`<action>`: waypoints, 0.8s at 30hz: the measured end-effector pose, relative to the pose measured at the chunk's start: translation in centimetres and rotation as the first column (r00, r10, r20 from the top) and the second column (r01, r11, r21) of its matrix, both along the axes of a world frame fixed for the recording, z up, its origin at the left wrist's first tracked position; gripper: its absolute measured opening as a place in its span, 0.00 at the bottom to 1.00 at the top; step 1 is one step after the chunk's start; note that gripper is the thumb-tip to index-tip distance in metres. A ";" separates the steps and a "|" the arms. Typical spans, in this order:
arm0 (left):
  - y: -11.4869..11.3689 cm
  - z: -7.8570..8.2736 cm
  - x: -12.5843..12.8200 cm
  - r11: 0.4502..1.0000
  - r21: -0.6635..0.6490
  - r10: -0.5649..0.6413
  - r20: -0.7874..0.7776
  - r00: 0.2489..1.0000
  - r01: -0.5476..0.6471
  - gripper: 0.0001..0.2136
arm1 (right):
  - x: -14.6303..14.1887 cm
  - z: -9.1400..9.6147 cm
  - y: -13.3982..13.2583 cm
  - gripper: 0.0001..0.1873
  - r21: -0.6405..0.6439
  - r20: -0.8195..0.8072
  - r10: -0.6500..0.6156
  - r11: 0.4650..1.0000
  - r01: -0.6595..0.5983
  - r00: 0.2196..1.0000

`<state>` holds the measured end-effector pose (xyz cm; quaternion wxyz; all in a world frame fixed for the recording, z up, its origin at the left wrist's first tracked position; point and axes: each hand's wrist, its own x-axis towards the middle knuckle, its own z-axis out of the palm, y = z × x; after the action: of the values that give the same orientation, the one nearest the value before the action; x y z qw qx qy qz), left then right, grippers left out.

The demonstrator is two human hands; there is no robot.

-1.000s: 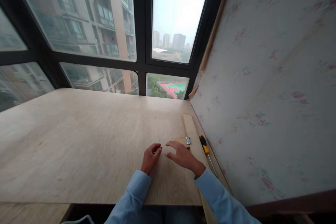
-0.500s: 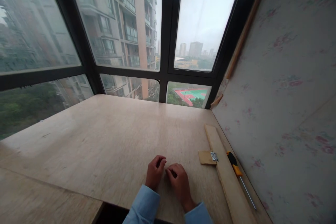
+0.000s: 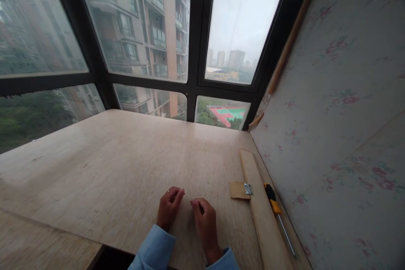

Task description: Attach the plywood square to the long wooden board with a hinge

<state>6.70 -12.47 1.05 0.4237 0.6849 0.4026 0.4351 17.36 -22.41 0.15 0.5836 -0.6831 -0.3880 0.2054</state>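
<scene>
Over the pale wooden board surface (image 3: 126,168), my left hand (image 3: 170,209) is closed, thumb pressed to the curled fingers. A tiny light spot shows by its knuckles, too small to name. My right hand (image 3: 205,223) sits a short gap to the right, fingertips and thumb pinched together. Whatever either pinch holds is hidden. To the right lies a long wooden strip (image 3: 264,215), with a metal hinge (image 3: 248,189) joining it to a small wooden block (image 3: 238,190). Beside the strip, along the wall, rests a screwdriver (image 3: 274,202) with a black and yellow handle.
A wall with floral paper (image 3: 341,135) rises on the right. Dark window frames (image 3: 191,88) border the far and left sides. Near the front edge there is a dark opening (image 3: 112,258) in the surface, just left of my left sleeve.
My hands have moved apart and a little left, the left one more. The view has turned slightly right. The hinged strip and screwdriver rest as before.
</scene>
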 end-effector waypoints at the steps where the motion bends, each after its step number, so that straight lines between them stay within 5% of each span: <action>1: 0.1 0.0 -0.1 0.999 0.029 0.040 -0.011 0.999 -0.040 0.18 | 0.0 0.1 0.0 0.25 -0.012 -0.011 -0.005 1.000 0.005 1.000; 7: 0.1 0.4 -0.2 0.986 -0.026 0.162 0.021 0.987 -0.162 0.18 | 0.1 0.9 -0.3 0.28 -0.042 -0.078 0.042 0.998 -0.045 0.996; 10: -0.1 0.9 0.1 0.989 -0.065 0.137 0.036 0.990 -0.134 0.19 | 0.4 1.8 -0.9 0.27 -0.050 -0.200 0.313 0.943 -0.329 0.928; 12: -0.2 1.0 0.3 0.990 -0.079 0.123 0.043 0.992 -0.119 0.19 | 0.8 2.5 -1.6 0.22 -0.003 -0.321 0.570 0.798 -0.603 0.756; 14: -0.1 0.9 0.4 0.987 -0.091 0.140 0.060 0.988 -0.134 0.18 | 1.3 3.3 -2.3 0.14 0.087 -0.403 0.769 0.572 -0.816 0.496; 16: 0.1 0.6 0.4 0.981 -0.103 0.172 0.082 0.982 -0.163 0.18 | 1.7 4.0 -2.8 0.21 0.150 -0.431 0.861 0.363 -0.920 0.270; 18: 0.2 0.4 0.5 0.978 -0.110 0.191 0.095 0.977 -0.180 0.19 | 1.8 4.4 -3.0 0.32 0.177 -0.439 0.885 0.256 -0.950 0.157; 20: 0.2 0.3 0.5 0.976 -0.110 0.198 0.104 0.975 -0.187 0.20 | 1.8 4.5 -3.0 0.32 0.194 -0.437 0.883 0.277 -0.941 0.170; 24: 0.1 0.2 0.4 0.973 -0.106 0.219 0.122 0.968 -0.206 0.21 | 1.4 3.9 -2.3 0.15 0.178 -0.464 0.828 0.436 -0.882 0.315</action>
<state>7.13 -12.35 1.28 0.4318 0.5869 0.4643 0.5036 18.73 -24.67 4.04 0.4243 -0.3277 -0.5172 0.6672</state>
